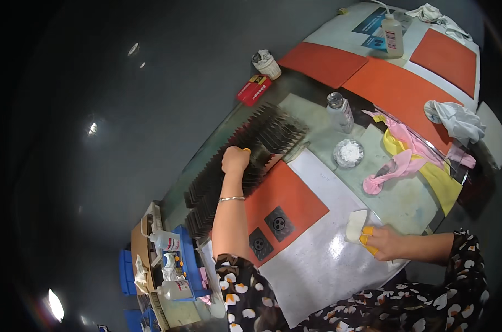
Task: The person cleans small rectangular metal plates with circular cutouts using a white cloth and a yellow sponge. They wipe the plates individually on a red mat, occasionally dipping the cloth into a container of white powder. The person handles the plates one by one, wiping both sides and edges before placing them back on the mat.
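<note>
My left hand, an orange cot on one finger, reaches into a long rack of dark thin square plates that stand on edge in a row along the table's left side; the fingers are closed on one plate. My right hand, with orange finger cots, rests on the white sheet and pinches a pale folded cloth. Two dark square parts with round holes lie on an orange mat between my arms.
A small dish of white powder, a clear jar, pink and yellow gloves, white rags, more orange mats, a squeeze bottle, a red box and a white cup. Bottles stand in a blue tray at lower left.
</note>
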`<state>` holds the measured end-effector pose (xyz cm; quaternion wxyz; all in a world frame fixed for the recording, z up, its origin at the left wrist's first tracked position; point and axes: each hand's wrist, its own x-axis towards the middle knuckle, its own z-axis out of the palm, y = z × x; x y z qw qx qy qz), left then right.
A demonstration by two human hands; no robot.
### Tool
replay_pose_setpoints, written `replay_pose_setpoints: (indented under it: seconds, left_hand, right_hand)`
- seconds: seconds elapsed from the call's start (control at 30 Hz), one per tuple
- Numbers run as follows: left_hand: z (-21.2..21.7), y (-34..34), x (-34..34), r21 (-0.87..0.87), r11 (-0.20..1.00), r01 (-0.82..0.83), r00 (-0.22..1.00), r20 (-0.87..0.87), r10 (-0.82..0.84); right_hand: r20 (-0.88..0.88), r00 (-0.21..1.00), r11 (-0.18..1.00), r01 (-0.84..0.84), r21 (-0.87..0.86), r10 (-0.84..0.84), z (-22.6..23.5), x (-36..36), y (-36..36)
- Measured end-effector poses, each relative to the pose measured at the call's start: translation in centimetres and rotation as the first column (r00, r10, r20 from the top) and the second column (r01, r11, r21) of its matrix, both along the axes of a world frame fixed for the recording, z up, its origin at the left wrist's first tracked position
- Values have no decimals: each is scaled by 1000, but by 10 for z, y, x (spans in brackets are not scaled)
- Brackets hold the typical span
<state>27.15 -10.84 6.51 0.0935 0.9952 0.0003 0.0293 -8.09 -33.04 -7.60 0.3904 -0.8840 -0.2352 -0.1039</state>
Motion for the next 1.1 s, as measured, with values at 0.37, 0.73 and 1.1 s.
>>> replay_pose_setpoints:
  seconds: [0.37, 0.73, 1.1]
  left_hand:
    - [-52, 79, -230, -863, -380, -332, 929, -230, -289]
    - [-110, 74, -333, -609, -615, -501, 865, -371, -337]
    - [-92, 90, -337, -984, -74, -164, 756, -78, -650]
  right_hand:
    - [-541, 835, 700, 328, 634, 99, 108, 46, -74]
    - [277, 854, 568, 504, -650, -441, 133, 230, -118]
    - [173, 984, 969, 15, -247, 29, 126, 81, -20]
